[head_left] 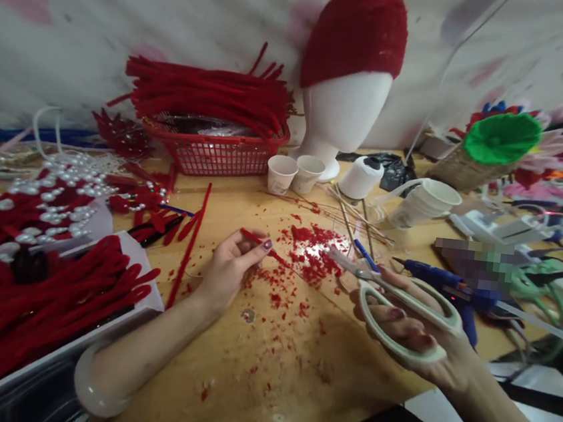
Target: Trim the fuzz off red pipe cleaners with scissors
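Observation:
Between the thumb and fingers of my left hand (pixel 233 266) is a thin red fuzzy stem (pixel 277 256), its free end pointing right over the table. My right hand (pixel 410 325) is wrapped through the pale green handles of a pair of scissors (pixel 375 276). The scissor blades point left toward the stem, a short gap apart from it. Under and around both lie red fuzz clippings (pixel 315 251) scattered on the wooden table (pixel 345 372). A longer red stem (pixel 191 248) lies left of my left hand.
A red basket (pixel 222 154) of red stems stands at the back beside a white foam head (pixel 345 110) and paper cups (pixel 281 173). A blue glue gun (pixel 454 286) lies right; a box of red stems (pixel 148 277) and pearl strands (pixel 69 195) are left.

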{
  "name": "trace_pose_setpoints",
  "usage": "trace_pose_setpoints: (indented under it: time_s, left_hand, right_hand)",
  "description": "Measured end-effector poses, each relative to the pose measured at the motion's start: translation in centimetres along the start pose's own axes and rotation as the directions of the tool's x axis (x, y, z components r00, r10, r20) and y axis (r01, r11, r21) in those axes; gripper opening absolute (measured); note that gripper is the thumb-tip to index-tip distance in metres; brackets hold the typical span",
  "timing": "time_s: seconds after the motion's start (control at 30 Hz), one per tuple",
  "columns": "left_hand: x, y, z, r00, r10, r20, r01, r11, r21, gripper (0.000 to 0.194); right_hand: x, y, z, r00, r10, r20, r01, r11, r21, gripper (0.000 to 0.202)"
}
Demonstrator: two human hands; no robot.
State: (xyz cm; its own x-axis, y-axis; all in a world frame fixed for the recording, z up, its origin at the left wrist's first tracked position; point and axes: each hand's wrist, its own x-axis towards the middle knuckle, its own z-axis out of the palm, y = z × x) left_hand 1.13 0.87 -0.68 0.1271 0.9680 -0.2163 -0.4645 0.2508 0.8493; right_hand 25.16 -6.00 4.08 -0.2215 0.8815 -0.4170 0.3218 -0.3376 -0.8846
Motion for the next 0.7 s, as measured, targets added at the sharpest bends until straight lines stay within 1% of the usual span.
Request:
trace_pose_setpoints:
  time_s: [0.07, 0.13, 0.17, 0.23, 0.3, 0.33, 0.37, 0.4, 0.43, 0.47, 0.5, 0.53, 0.57, 0.6, 0.63, 0.7]
  left_hand:
    - [-0.1, 0.0, 0.0, 1.0, 0.005, 0.001, -0.005, 0.999, 0.037, 0.036]
    - [-0.1, -0.2, -0.1, 1.0, 0.019, 0.011, -0.02, 0.996, 0.087, 0.041]
    - [-0.1, -0.3, -0.1, 0.999, 0.034, 0.024, -0.037, 0.993, 0.109, 0.041]
    - [-0.1, -0.5, -0.2, 0.997, 0.064, 0.045, -0.069, 0.99, 0.126, 0.034]
    - [0.0, -0.7, -0.2, 0.996, 0.066, 0.055, -0.072, 0.99, 0.117, 0.025]
    - [0.0, -0.7, -0.2, 0.997, 0.06, 0.057, -0.066, 0.992, 0.109, 0.022]
    - [0.0, -0.8, -0.2, 0.997, 0.055, 0.057, -0.061, 0.993, 0.104, 0.021]
    - [0.1, -0.8, -0.2, 0.997, 0.053, 0.056, -0.058, 0.993, 0.103, 0.021]
    - [0.1, -0.9, -0.2, 0.997, 0.055, 0.056, -0.061, 0.992, 0.107, 0.02]
    - [0.1, -0.9, -0.3, 0.997, 0.061, 0.057, -0.067, 0.991, 0.113, 0.02]
    - [0.2, -1.0, -0.3, 0.996, 0.068, 0.061, -0.075, 0.99, 0.121, 0.019]
    - [0.2, -1.0, -0.4, 0.995, 0.075, 0.069, -0.084, 0.988, 0.13, 0.019]
    - [0.2, -1.1, -0.4, 0.994, 0.08, 0.08, -0.09, 0.987, 0.136, 0.02]
    - [0.2, -1.1, -0.5, 0.993, 0.082, 0.09, -0.094, 0.986, 0.138, 0.022]
    - [0.3, -1.1, -0.5, 0.992, 0.083, 0.097, -0.096, 0.986, 0.137, 0.026]
    - [0.3, -1.2, -0.5, 0.992, 0.075, 0.098, -0.087, 0.988, 0.126, 0.037]
  right_hand:
    - [0.1, 0.2, 0.4, 1.0, -0.01, 0.008, 0.01, 0.997, 0.072, 0.055]
    - [0.1, 0.3, 0.5, 0.998, -0.027, 0.051, 0.019, 0.988, 0.155, 0.05]
    - [0.0, 0.1, 0.4, 0.998, -0.019, 0.064, 0.007, 0.982, 0.191, 0.049]
    - [-0.5, -0.2, 0.1, 0.994, 0.015, 0.104, -0.04, 0.97, 0.24, 0.051]
    - [-1.2, -0.6, -0.5, 0.985, 0.038, 0.171, -0.077, 0.971, 0.226, 0.059]
    - [-1.6, -0.7, -0.7, 0.971, 0.032, 0.235, -0.075, 0.982, 0.176, 0.061]
    - [-1.9, -0.7, -0.8, 0.979, -0.011, 0.202, -0.015, 0.992, 0.125, 0.058]
    - [-2.1, -0.7, -0.7, 0.985, -0.09, 0.147, 0.081, 0.994, 0.07, 0.053]
    - [-2.3, -0.5, -0.5, 0.985, -0.161, 0.061, 0.162, 0.987, -0.001, 0.047]
    - [-2.3, -0.4, -0.1, 0.971, -0.234, -0.051, 0.229, 0.969, -0.091, 0.04]
    - [-2.3, -0.2, 0.3, 0.943, -0.3, -0.143, 0.266, 0.939, -0.217, 0.035]
    - [-2.3, 0.0, 0.7, 0.909, -0.362, -0.206, 0.276, 0.894, -0.354, 0.032]
    - [-2.2, 0.2, 1.1, 0.88, -0.414, -0.234, 0.265, 0.836, -0.481, 0.029]
    - [-2.0, 0.4, 1.5, 0.863, -0.45, -0.229, 0.245, 0.77, -0.59, 0.026]
    - [-1.9, 0.5, 1.7, 0.857, -0.472, -0.206, 0.23, 0.709, -0.667, 0.023]
    - [-1.5, 0.8, 1.7, 0.866, -0.479, -0.147, 0.217, 0.622, -0.752, 0.017]
